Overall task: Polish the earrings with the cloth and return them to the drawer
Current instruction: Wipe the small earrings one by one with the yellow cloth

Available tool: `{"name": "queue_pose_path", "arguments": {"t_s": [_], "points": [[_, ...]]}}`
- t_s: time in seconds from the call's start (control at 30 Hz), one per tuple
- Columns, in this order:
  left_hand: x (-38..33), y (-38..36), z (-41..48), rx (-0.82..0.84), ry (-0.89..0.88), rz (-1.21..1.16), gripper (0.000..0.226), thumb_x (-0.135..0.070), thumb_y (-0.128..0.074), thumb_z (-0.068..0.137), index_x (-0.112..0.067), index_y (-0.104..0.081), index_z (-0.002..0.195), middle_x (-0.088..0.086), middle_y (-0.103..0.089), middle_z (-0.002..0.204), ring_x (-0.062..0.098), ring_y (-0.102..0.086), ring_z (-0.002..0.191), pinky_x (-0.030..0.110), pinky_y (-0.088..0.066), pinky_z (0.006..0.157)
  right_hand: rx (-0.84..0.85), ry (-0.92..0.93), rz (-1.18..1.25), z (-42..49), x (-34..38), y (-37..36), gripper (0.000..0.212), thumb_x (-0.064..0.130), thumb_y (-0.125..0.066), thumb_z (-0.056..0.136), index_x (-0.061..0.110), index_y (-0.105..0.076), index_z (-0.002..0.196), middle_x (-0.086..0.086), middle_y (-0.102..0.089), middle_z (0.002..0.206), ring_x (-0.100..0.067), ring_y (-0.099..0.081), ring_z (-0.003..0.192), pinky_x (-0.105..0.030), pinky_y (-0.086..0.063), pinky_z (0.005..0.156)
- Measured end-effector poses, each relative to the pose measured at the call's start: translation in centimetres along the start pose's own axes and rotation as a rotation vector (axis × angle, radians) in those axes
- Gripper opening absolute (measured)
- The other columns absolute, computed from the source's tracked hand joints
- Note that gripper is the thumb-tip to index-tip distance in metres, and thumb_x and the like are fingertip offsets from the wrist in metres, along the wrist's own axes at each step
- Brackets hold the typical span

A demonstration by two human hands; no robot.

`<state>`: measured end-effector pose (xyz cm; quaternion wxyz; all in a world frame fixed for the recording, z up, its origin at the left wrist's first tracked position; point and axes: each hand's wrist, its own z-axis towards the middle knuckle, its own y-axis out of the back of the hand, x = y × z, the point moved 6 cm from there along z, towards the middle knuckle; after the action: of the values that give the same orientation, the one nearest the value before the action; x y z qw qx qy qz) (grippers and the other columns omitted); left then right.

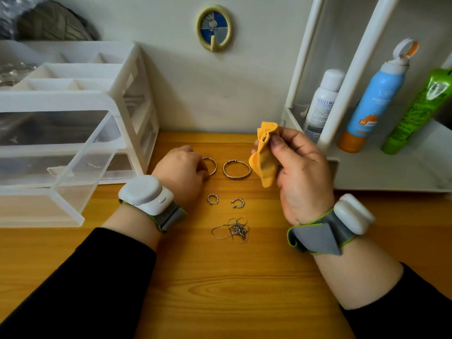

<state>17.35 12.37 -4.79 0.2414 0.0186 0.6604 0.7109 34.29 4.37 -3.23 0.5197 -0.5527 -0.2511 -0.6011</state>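
Observation:
Two small twisted silver hoop earrings lie on the wooden desk, the left earring [212, 199] and the right earring [237, 203] side by side. Above them are two silver bangles: the left bangle [212, 165] and the right bangle [236, 169]. My left hand [182, 170] rests on the desk with its fingertips on the left bangle's rim, covering part of it. My right hand [299, 165] is raised above the desk, pinching a crumpled yellow cloth [265, 154]. A clear plastic drawer [56, 165] stands pulled out at the left.
A tangled silver necklace [232, 231] lies below the earrings. The white drawer organiser [127, 89] sits at the back left. A white rack [347, 165] at the right holds a white bottle [322, 101], a blue spray can [371, 104] and a green tube [418, 111].

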Motion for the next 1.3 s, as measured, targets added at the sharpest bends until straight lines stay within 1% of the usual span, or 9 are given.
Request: {"name": "queue_pose_path", "arguments": {"t_s": [0.27,0.4,0.53,0.67,0.8,0.93,1.07,1.17,1.3], "points": [[0.2,1.5,-0.3,-0.203,0.061,-0.277,0.015,-0.024,-0.048,0.096,-0.014,-0.057,0.103,0.004,-0.064,0.101,0.022,-0.058,0.094,0.029,-0.041,0.077,0.037,-0.267,0.262,0.1,-1.1,-0.6,0.022,0.013,-0.045,0.097,0.006,-0.065,0.101,-0.013,-0.068,0.087,-0.021,-0.067,0.073,-0.031,-0.056,0.066],[0.0,2.2,-0.7,-0.290,0.044,-0.448,0.008,-0.025,-0.046,0.097,-0.019,-0.052,0.096,-0.003,-0.066,0.081,0.010,-0.056,0.067,0.023,-0.041,0.063,0.052,-0.450,0.364,-0.3,-1.9,-1.2,0.036,0.028,-0.042,0.098,0.000,-0.062,0.108,-0.015,-0.067,0.088,-0.020,-0.068,0.069,-0.027,-0.056,0.059],[-0.3,2.5,-1.1,-0.322,0.046,-0.618,0.012,-0.026,-0.049,0.096,-0.019,-0.058,0.096,-0.007,-0.064,0.073,0.006,-0.055,0.059,0.021,-0.044,0.058,0.089,-0.511,0.384,-0.4,-2.0,-1.4,0.060,0.052,-0.051,0.085,0.003,-0.060,0.118,-0.014,-0.067,0.090,-0.022,-0.068,0.074,-0.027,-0.055,0.059],[-1.0,2.6,-1.5,-0.260,0.009,-0.731,0.014,-0.026,-0.051,0.095,-0.018,-0.063,0.093,-0.006,-0.064,0.072,0.001,-0.055,0.054,0.011,-0.043,0.050,0.135,-0.439,0.281,-0.4,-1.6,-1.4,0.040,0.030,-0.065,0.072,0.004,-0.065,0.103,-0.011,-0.067,0.084,-0.019,-0.065,0.074,-0.024,-0.053,0.056],[-1.6,2.9,-2.0,-0.249,-0.022,-0.790,0.014,-0.023,-0.053,0.094,-0.018,-0.066,0.090,-0.003,-0.066,0.072,0.001,-0.055,0.053,0.011,-0.042,0.048,0.103,-0.347,0.186,-0.2,-1.9,-0.9,0.020,0.008,-0.059,0.085,0.005,-0.067,0.103,-0.011,-0.068,0.087,-0.020,-0.065,0.078,-0.027,-0.055,0.063],[-1.8,3.5,-2.4,-0.263,-0.043,-0.798,0.015,-0.023,-0.058,0.091,-0.022,-0.070,0.081,-0.006,-0.064,0.062,0.000,-0.053,0.048,0.011,-0.041,0.049,0.011,-0.080,-0.154,0.2,-1.3,0.4,0.016,0.028,-0.059,0.087,0.029,-0.075,0.088,-0.010,-0.073,0.088,-0.030,-0.067,0.090,-0.043,-0.052,0.079],[-2.0,3.4,-2.6,-0.207,-0.049,-0.852,0.017,-0.020,-0.063,0.088,-0.021,-0.071,0.072,-0.005,-0.062,0.054,0.002,-0.051,0.044,0.012,-0.038,0.047,0.039,0.144,-0.398,-0.1,0.0,-0.1,0.017,0.028,-0.055,0.093,0.037,-0.069,0.091,-0.014,-0.068,0.085,-0.015,-0.058,0.076,-0.030,-0.048,0.073],[-2.4,3.0,-2.7,-0.156,-0.055,-0.883,0.019,-0.019,-0.064,0.088,-0.020,-0.072,0.071,-0.005,-0.062,0.053,0.002,-0.050,0.043,0.013,-0.038,0.046,0.105,0.168,-0.458,-0.4,0.1,-0.7,0.019,0.029,-0.053,0.093,0.031,-0.068,0.103,0.000,-0.070,0.085,-0.010,-0.062,0.080,-0.026,-0.050,0.075],[-2.7,2.8,-2.8,-0.131,-0.058,-0.902,0.018,-0.020,-0.063,0.088,-0.018,-0.073,0.073,-0.003,-0.062,0.054,0.005,-0.049,0.042,0.015,-0.038,0.042,0.208,0.075,-0.376,-0.6,-0.7,-1.5,0.022,0.032,-0.054,0.090,0.031,-0.070,0.106,0.006,-0.073,0.090,-0.015,-0.066,0.091,-0.035,-0.052,0.084]]}}
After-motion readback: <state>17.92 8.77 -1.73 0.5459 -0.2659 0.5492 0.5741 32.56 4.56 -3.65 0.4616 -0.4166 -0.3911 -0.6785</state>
